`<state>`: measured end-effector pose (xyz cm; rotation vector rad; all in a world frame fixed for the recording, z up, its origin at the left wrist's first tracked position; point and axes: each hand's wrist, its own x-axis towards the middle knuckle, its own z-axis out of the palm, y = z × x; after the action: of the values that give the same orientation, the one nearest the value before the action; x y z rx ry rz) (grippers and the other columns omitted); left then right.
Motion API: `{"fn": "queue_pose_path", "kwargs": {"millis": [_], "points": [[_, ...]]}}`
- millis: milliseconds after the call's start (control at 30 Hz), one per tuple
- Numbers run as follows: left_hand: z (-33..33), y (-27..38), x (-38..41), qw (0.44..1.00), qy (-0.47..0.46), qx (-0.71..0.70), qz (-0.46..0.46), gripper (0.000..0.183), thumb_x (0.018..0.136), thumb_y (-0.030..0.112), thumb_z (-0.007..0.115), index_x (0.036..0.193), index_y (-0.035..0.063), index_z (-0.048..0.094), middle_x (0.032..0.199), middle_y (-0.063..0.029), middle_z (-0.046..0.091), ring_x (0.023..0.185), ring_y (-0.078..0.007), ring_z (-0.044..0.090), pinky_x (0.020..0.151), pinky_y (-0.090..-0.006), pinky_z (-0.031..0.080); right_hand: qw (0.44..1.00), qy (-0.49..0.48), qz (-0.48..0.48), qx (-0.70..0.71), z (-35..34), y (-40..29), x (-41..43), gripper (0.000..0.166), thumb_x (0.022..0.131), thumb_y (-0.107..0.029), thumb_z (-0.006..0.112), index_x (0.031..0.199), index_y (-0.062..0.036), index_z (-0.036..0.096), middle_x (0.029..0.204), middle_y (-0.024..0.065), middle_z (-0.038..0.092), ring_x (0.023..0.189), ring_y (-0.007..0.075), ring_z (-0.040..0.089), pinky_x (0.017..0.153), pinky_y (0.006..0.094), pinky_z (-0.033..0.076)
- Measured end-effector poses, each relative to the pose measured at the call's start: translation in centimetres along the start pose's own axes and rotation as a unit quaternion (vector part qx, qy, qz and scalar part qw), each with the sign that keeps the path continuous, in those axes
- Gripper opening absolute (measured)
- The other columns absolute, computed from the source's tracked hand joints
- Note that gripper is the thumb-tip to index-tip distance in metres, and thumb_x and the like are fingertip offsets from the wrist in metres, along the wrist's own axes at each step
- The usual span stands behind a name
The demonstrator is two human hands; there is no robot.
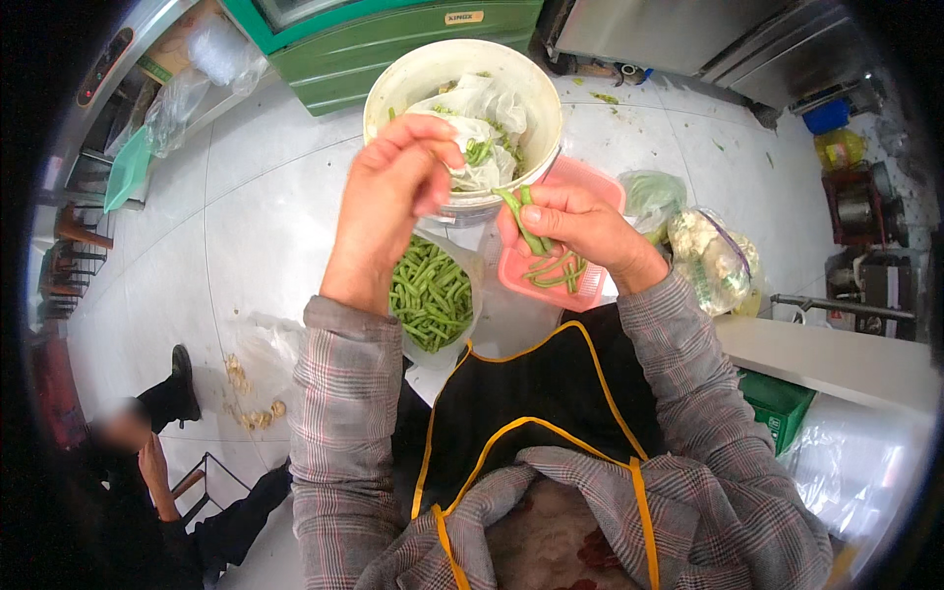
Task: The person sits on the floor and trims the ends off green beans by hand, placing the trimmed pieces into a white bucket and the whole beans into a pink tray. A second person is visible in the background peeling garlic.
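Observation:
In my right hand (pixel 582 225) are a few green beans (pixel 525 225), gripped between thumb and fingers above a pink plastic basket (pixel 616 188). Several more beans (pixel 566 274) lie inside that basket. My left hand (pixel 398 181) is raised over the near left rim of a white bucket (pixel 377 92), its thumb and fingers curled close together. Motion blur hides whether anything small is pinched there. The bucket contains a crumpled translucent plastic bag (pixel 490 99) and green scraps (pixel 478 151). Below my left hand, an open plastic bag (pixel 474 276) is full of green beans (pixel 431 295).
A bag of cauliflower (pixel 712 258) and another plastic bag (pixel 653 195) stand right of the basket. A green cabinet (pixel 398 55) borders the bucket's far side. At lower left, a person (pixel 155 472) sits near pale scraps (pixel 254 417) on the tiled floor (pixel 273 199).

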<state>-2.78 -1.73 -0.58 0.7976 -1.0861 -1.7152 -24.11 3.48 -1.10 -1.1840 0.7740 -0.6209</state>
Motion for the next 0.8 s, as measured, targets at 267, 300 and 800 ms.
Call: {"fn": "queue_pose_path", "kwargs": {"millis": [267, 300, 800], "points": [[2.0, 0.0, -1.5, 0.972, -0.173, 0.067, -0.144, 0.012, 0.086, 0.009, 0.058, 0.094, 0.0017, 0.060, 0.075, -0.0024, 0.061, 0.061, -0.0056, 0.055, 0.050, -0.0181, 0.041, 0.999, -0.029, 0.015, -0.009, -0.6, -0.6, -0.9, 0.027, 0.092, -0.028, 0.052, 0.091, -0.0037, 0.062, 0.079, -0.0026, 0.057, 0.070, 0.0054, 0.050, 0.063, 0.0200, 0.040], [2.0, 0.1, -1.5, 0.970, -0.173, 0.078, -0.151, 0.010, 0.086, 0.008, 0.058, 0.093, 0.0018, 0.060, 0.075, -0.0026, 0.061, 0.061, -0.0058, 0.055, 0.050, -0.0183, 0.041, 0.999, -0.021, 0.025, -0.007, -0.5, -0.7, -0.9, 0.026, 0.092, -0.028, 0.052, 0.090, -0.0036, 0.062, 0.079, -0.0024, 0.057, 0.070, 0.0056, 0.050, 0.064, 0.0202, 0.041], [2.1, -1.0, -1.4, 0.991, 0.008, -0.124, -0.052, 0.011, 0.080, 0.004, 0.044, 0.088, 0.0036, 0.051, 0.070, -0.0027, 0.052, 0.050, -0.0064, 0.037, 0.043, -0.0189, 0.027, 0.871, 0.030, -0.058, 0.486, 1.0, 1.7, 2.1, 0.032, 0.095, -0.030, 0.041, 0.105, -0.0023, 0.053, 0.084, 0.0043, 0.058, 0.060, 0.0132, 0.051, 0.059, 0.0259, 0.044]]}}
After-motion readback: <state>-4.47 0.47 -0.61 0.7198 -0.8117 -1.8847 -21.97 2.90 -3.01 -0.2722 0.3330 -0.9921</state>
